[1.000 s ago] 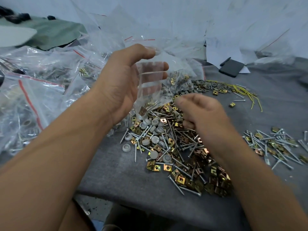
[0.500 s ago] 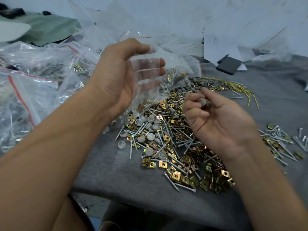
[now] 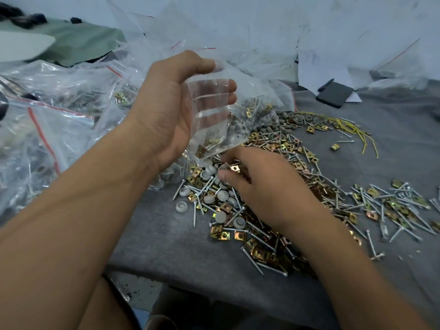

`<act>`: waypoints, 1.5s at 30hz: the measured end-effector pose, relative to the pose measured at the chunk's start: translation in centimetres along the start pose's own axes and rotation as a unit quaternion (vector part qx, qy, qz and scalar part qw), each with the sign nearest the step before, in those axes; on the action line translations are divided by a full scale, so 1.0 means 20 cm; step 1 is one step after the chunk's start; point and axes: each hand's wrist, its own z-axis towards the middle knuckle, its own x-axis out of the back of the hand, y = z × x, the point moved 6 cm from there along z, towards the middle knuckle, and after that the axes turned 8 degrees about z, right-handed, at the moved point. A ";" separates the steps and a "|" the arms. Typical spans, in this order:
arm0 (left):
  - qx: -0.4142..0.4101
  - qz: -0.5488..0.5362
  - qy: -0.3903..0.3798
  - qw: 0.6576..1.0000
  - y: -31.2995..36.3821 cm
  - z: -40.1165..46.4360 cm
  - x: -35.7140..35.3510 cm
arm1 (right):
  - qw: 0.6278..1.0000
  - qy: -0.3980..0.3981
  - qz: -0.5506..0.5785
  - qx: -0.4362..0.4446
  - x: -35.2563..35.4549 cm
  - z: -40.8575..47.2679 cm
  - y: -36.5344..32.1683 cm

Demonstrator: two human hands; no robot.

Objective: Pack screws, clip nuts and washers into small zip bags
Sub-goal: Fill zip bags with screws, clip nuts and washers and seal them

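Above the table's near edge, left hand holds the small zip bag open; right hand, fingers curled, should pick washers singly.

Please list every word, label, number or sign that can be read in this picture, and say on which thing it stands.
None can be read.
Small zip bag in the left hand: clear, no print visible.
Large zip bags at the left: only red seal lines, no lettering.
White sheets at the back: faint marks, too blurred to read.
Dark flat object: no marking visible.
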 end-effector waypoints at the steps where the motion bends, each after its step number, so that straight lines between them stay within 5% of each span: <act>1: 0.000 -0.001 0.000 1.000 0.00 0.00 0.00 | 1.000 0.004 -0.011 0.002 0.00 0.00 -0.01; 11: -0.001 0.004 0.002 1.000 0.00 -0.01 0.00 | 0.999 0.032 0.013 0.004 0.00 0.02 0.03; 15: -0.002 -0.002 0.004 1.000 0.00 -0.01 0.00 | 0.971 0.050 0.234 -0.008 0.04 0.00 0.09; 17: -0.004 -0.001 0.002 1.000 0.00 0.00 0.00 | 0.878 0.056 0.473 -0.040 0.10 -0.01 0.14; 19: -0.006 0.002 0.000 1.000 0.00 0.00 0.00 | 0.689 0.007 0.724 -0.034 0.14 -0.02 0.13; 21: -0.007 0.004 -0.002 1.000 0.00 0.00 0.00 | 0.527 -0.038 0.848 -0.034 0.18 -0.03 0.10; 23: -0.008 0.004 -0.006 1.000 0.00 0.01 -0.01 | 0.451 -0.027 0.891 -0.049 0.18 -0.04 0.11; 26: -0.012 -0.001 -0.015 1.000 -0.01 0.01 -0.03 | 0.398 0.044 0.911 -0.096 0.16 -0.05 0.17; 30: -0.015 0.001 -0.020 1.000 -0.02 0.01 -0.05 | 0.375 0.114 0.907 -0.153 0.13 -0.06 0.26; 39: -0.045 0.056 -0.047 0.996 -0.04 0.02 -0.10 | 0.302 0.120 0.938 -0.122 0.21 -0.07 0.27; 42: -0.069 0.131 -0.076 0.986 -0.04 0.00 -0.14 | 0.310 0.153 0.933 -0.104 0.27 -0.10 0.26; 45: -0.108 0.253 -0.102 0.956 -0.07 -0.04 -0.22 | 0.358 0.203 0.909 -0.071 0.36 -0.13 0.25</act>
